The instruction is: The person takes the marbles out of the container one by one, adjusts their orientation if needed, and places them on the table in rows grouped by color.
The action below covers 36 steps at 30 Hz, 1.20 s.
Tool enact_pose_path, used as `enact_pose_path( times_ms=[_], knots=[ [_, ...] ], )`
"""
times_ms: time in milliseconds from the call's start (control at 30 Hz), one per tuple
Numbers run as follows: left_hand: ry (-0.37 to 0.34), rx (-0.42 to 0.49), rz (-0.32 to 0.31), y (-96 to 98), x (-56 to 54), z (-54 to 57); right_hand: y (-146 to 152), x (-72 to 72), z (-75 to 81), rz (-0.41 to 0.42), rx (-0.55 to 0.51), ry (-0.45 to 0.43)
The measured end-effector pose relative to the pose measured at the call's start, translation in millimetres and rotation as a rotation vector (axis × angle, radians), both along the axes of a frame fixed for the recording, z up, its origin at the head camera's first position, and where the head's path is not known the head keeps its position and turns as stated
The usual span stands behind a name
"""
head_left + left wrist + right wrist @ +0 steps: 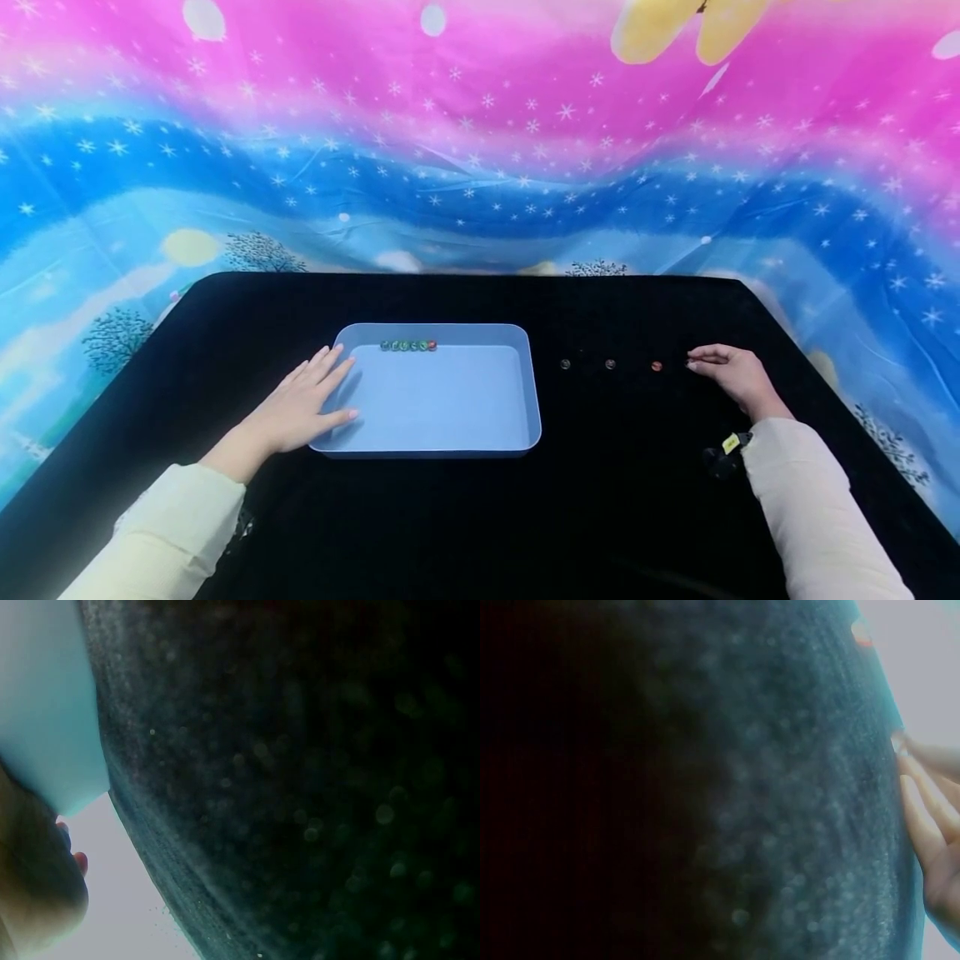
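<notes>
In the head view my left hand [296, 406] rests at the left rim of a pale blue tray [442, 450], fingers spread and straight. Along the tray's back wall sits a short row of several green glass marbles [404, 345], with a red marble [432, 345] at its right end. Over on the right, my right hand [731, 379] pinches a small clear marble [898, 742] between its fingertips, mostly hidden by them in the head view. Left of those fingertips lies an orange marble [657, 366], then two clear marbles [611, 364] spaced out toward the tray.
A black cloth [615, 517] covers the table. Behind it hangs a colourful printed curtain [480, 150]. A small black device with a yellow label [731, 443] is at the right wrist. The left wrist view shows mostly dark cloth and the tray's side [45, 697].
</notes>
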<state>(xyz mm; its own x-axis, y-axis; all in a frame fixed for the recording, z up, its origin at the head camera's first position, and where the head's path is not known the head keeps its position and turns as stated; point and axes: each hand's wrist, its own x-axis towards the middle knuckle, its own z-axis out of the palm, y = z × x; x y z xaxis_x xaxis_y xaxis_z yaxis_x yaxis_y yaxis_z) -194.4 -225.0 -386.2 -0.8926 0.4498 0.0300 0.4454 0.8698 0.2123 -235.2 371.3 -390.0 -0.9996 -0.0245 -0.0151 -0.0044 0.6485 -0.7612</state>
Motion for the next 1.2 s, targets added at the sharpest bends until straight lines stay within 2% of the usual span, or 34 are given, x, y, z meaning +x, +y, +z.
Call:
enact_pose_path(
  times_ms=[167,333,433,600,667,933,1200],
  knots=[
    [0.003,-0.001,-0.002,-0.5,0.2,-0.1,0,0.1,-0.2,-0.013,-0.009,-0.007],
    [-0.001,0.009,-0.002,-0.2,0.7,-0.6,2,1.3,-4.0,-0.043,-0.083,-0.004],
    [0.008,0.018,-0.008,0.1,1.0,-0.9,3,2.1,-7.2,-0.069,-0.211,0.008],
    [0.023,0.021,-0.01,0.1,0.7,-1.4,3,1.9,-10.8,-0.067,-0.53,0.026],
    [0.023,0.023,-0.01,-0.3,0.2,-1.7,3,1.6,-11.1,-0.063,-0.588,0.029],
    [0.002,0.016,-0.003,-0.4,1.5,-0.3,2,9.7,-4.6,-0.08,-0.619,0.042],
    [0.014,0.015,-0.009,-0.4,0.7,0.0,-9,30.1,0.1,0.038,-0.681,0.105]
  ],
)
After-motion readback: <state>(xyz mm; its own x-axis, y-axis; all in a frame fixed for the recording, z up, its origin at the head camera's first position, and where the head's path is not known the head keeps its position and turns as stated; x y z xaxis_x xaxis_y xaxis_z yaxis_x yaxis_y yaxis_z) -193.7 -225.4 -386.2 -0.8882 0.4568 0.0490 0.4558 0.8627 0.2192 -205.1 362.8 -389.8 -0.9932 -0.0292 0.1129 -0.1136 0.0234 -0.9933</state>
